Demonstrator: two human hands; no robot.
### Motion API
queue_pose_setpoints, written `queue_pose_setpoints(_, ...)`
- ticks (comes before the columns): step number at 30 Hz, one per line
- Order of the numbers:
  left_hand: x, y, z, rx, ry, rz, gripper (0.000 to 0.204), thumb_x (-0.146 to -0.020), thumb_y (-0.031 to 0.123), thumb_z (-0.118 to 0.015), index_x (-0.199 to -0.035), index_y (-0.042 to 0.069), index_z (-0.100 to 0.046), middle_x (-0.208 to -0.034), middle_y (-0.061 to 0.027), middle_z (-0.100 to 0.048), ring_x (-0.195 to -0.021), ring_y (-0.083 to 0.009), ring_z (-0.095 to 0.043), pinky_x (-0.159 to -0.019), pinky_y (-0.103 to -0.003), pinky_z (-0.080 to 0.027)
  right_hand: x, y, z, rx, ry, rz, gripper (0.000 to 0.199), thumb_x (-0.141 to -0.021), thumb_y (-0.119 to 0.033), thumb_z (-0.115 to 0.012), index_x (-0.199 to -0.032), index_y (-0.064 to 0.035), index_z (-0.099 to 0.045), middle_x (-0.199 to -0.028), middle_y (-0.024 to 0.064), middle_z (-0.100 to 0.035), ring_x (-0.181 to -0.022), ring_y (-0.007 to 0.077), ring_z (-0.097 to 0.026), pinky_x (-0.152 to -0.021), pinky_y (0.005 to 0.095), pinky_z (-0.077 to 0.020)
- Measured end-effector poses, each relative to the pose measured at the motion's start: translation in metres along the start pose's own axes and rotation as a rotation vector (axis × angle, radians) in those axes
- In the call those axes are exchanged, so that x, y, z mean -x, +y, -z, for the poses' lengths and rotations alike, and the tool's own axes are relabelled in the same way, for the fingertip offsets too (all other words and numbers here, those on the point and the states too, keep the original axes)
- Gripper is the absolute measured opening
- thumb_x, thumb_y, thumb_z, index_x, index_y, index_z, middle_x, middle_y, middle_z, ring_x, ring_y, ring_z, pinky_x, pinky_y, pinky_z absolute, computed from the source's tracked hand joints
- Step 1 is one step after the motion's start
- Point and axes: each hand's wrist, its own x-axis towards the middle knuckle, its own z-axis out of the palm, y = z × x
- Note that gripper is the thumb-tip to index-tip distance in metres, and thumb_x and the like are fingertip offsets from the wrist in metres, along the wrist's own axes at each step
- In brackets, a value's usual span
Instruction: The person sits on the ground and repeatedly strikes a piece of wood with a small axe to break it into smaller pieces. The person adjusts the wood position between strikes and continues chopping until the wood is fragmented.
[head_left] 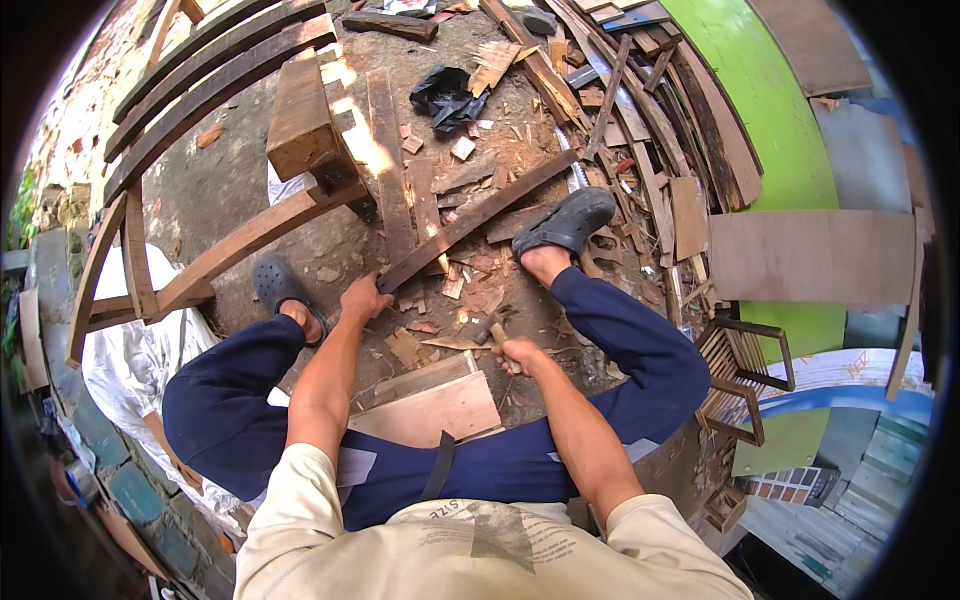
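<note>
My left hand (366, 298) is closed round the near end of a long dark wooden plank (480, 222). The plank slants up to the right, its far end beside my right shoe. In my right hand (518, 356) is a hammer (498, 333), gripped by its pale wooden handle, its dark head pointing away from me just above the littered ground. Between my legs sits a pale wooden board (440, 405), partly under me. Another long weathered plank (390, 160) lies on the ground beyond my left hand.
A slatted wooden frame (215, 75) with a thick block (300, 115) stands at the left. Wood scraps and a black plastic bag (448, 98) litter the ground ahead. Stacked timber strips (670, 120) line the right, near a green panel (770, 110) and a small slatted crate (745, 375).
</note>
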Motion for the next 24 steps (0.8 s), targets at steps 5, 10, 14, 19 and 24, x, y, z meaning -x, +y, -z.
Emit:
queue_pose_setpoints(5, 0.023, 0.014, -0.016, -0.119, 0.201, -0.04, 0.085, -0.074, 0.057, -0.077, -0.137, 0.006, -0.053, -0.122, -0.0206, -0.06, -0.117, -0.0365, -0.056, -0.096, -0.046, -0.047, 0.0, -0.001, 0.001, -0.012, -0.007, -0.001, 0.013, -0.093, -0.015, -0.064, -0.088, -0.0038, -0.059, -0.069, 0.0031, -0.058, -0.048, 0.0113, -0.051, -0.038, 0.0287, -0.0397)
queue_pose_setpoints(10, 0.038, 0.026, -0.029, -0.172, 0.264, -0.035, 0.094, -0.073, 0.054, -0.079, -0.136, -0.008, -0.045, -0.125, -0.0225, -0.056, -0.12, -0.0367, -0.052, -0.099, -0.046, -0.045, -0.002, 0.001, 0.002, -0.023, -0.021, 0.0, 0.013, -0.093, -0.015, -0.063, -0.089, -0.0032, -0.06, -0.069, 0.0032, -0.058, -0.048, 0.0112, -0.051, -0.037, 0.0286, -0.0392)
queue_pose_setpoints(14, 0.035, 0.022, -0.031, -0.064, 0.165, 0.042, 0.099, -0.071, 0.05, -0.082, -0.138, -0.009, -0.038, -0.134, -0.0252, -0.052, -0.126, -0.0383, -0.05, -0.1, -0.047, -0.046, -0.001, 0.002, 0.002, -0.006, -0.028, 0.023, 0.012, -0.093, -0.014, -0.063, -0.09, -0.0029, -0.06, -0.07, 0.0033, -0.058, -0.047, 0.0112, -0.05, -0.037, 0.0284, -0.0392)
queue_pose_setpoints(19, 0.036, 0.029, -0.021, -0.012, 0.019, 0.089, 0.1, -0.068, 0.052, -0.084, -0.138, -0.003, -0.04, -0.136, -0.0243, -0.052, -0.128, -0.0371, -0.049, -0.1, -0.048, -0.045, -0.002, 0.006, 0.006, -0.006, -0.017, 0.031, 0.012, -0.092, -0.014, -0.063, -0.09, -0.0023, -0.06, -0.07, 0.0037, -0.058, -0.047, 0.0116, -0.05, -0.036, 0.0283, -0.0394)
queue_pose_setpoints(24, 0.049, 0.027, -0.035, -0.21, 0.364, -0.059, 0.093, -0.066, 0.061, -0.08, -0.134, 0.005, -0.05, -0.12, -0.0156, -0.057, -0.116, -0.0322, -0.053, -0.095, -0.047, -0.042, -0.007, 0.01, 0.007, -0.018, -0.025, 0.039, 0.013, -0.092, -0.013, -0.063, -0.089, -0.0015, -0.059, -0.07, 0.0042, -0.058, -0.047, 0.0122, -0.05, -0.036, 0.0286, -0.0394)
